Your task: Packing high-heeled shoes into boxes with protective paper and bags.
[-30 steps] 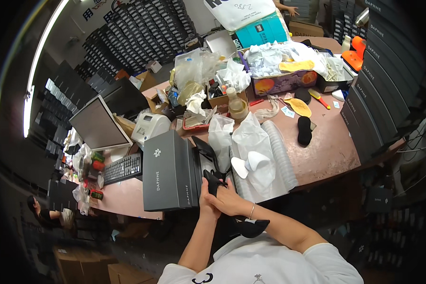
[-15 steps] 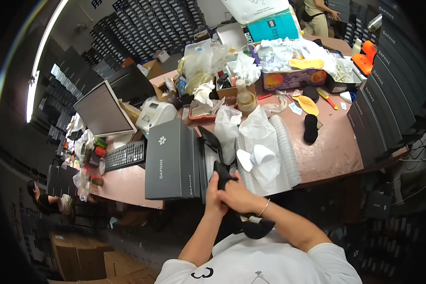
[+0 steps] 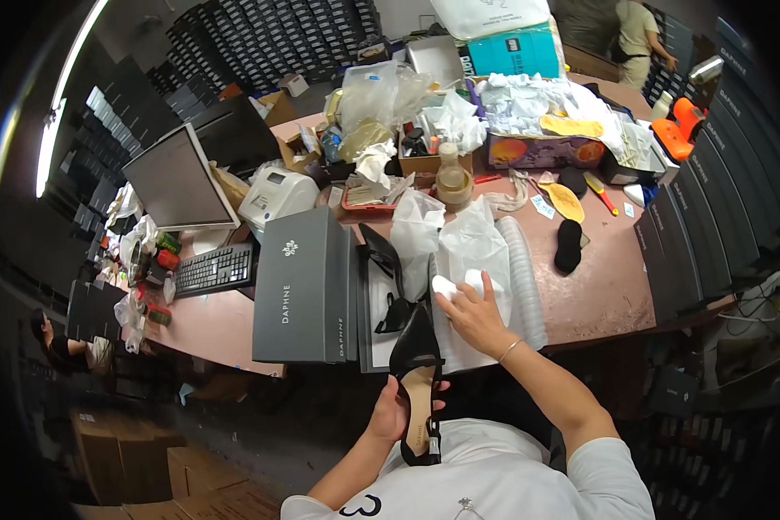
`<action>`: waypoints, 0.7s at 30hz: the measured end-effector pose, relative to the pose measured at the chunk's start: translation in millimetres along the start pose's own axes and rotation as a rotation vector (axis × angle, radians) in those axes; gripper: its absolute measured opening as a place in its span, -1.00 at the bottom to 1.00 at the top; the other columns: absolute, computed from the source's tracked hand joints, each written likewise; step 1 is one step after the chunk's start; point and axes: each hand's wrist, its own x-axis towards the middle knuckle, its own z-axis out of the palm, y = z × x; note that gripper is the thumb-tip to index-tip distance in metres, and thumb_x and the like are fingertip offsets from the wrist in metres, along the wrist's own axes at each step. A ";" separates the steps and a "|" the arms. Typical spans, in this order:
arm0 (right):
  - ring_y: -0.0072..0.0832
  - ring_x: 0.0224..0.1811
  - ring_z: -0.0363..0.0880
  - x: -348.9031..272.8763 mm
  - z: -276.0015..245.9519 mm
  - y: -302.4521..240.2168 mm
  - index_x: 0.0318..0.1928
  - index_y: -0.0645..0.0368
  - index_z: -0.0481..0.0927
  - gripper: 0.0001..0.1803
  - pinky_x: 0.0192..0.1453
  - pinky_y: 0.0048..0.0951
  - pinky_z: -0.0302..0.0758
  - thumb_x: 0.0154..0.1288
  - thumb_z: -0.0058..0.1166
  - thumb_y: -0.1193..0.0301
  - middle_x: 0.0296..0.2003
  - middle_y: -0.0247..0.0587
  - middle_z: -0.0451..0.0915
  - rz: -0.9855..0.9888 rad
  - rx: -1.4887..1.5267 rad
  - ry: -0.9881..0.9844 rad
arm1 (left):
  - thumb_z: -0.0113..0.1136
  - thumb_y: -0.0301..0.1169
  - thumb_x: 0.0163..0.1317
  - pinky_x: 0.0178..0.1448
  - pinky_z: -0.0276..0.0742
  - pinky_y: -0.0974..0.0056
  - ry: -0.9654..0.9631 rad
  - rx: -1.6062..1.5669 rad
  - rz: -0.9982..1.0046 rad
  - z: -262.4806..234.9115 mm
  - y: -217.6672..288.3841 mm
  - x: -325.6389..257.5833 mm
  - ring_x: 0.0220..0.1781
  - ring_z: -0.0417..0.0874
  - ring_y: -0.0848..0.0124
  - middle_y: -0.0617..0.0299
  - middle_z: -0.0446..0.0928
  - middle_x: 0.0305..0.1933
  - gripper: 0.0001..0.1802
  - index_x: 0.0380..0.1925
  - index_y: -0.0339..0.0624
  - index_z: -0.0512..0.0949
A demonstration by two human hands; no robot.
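My left hand [image 3: 392,412] grips a black pointed slingback shoe [image 3: 417,342] by its middle, toe pointing away and beige insole upward. My right hand [image 3: 478,321] is over the white shoe stuffing pieces [image 3: 444,285], fingers spread; whether it touches them is hard to tell. Those pieces lie on white wrapping paper [image 3: 466,241]. Left of the paper, another black shoe [image 3: 380,250] lies in the open shoebox [image 3: 377,354]. Beside that box is a dark grey shoebox part [image 3: 299,299], its printed top facing up.
A ribbed clear plastic roll [image 3: 522,277] lies right of the paper. Tall stacks of dark shoeboxes [image 3: 693,225] stand at the right edge. A keyboard [image 3: 214,269], monitor [image 3: 182,182] and label printer [image 3: 276,198] are left. A bottle [image 3: 452,178] and a full carton [image 3: 542,152] stand behind.
My hands have separated. The left has drawn the shoe back toward my body, its insole now showing. The right has moved forward and right to the white stuffing pieces.
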 end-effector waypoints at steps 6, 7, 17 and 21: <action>-0.58 -0.36 0.54 4.0 -56.7 -4.9 -0.05 0.20 0.56 -0.76 -0.11 -0.40 0.51 0.25 0.06 0.52 -0.41 -0.30 0.56 0.729 0.982 0.342 | -0.28 0.27 0.33 0.09 0.56 -0.03 0.171 -0.224 0.066 -9.3 23.8 39.5 0.12 0.49 0.07 0.06 0.42 0.10 -0.20 0.18 -0.24 0.30; -0.60 -0.37 0.53 -4.1 -63.8 -13.5 -0.09 0.25 0.57 -0.80 -0.22 -0.50 0.51 0.29 0.03 0.52 -0.37 -0.28 0.58 0.721 1.204 0.295 | -0.30 0.26 0.35 0.13 0.54 -0.02 0.154 -0.263 0.076 2.1 26.7 43.4 0.11 0.50 0.12 0.11 0.42 0.09 -0.23 0.19 -0.22 0.30; -0.28 -0.56 0.49 -26.8 -48.6 -67.6 -0.12 0.02 0.62 -0.69 -0.52 -0.28 0.39 0.05 0.25 0.38 -0.55 -0.24 0.43 0.272 0.441 0.099 | 0.03 -0.16 0.38 0.33 0.29 0.13 0.242 0.001 0.045 20.0 -18.4 46.0 0.22 0.42 0.28 0.19 0.35 0.23 -0.50 0.21 -0.18 0.27; -0.22 -0.43 0.55 -7.6 -58.3 -55.4 -0.12 0.10 0.59 -0.70 -0.34 -0.29 0.48 0.11 0.24 0.34 -0.42 -0.17 0.51 0.194 0.765 -0.105 | 0.03 -0.29 0.37 0.01 0.58 0.22 0.445 -0.021 -0.040 5.7 -6.9 39.9 -0.05 0.61 0.29 0.13 0.53 -0.01 -0.64 0.06 -0.27 0.40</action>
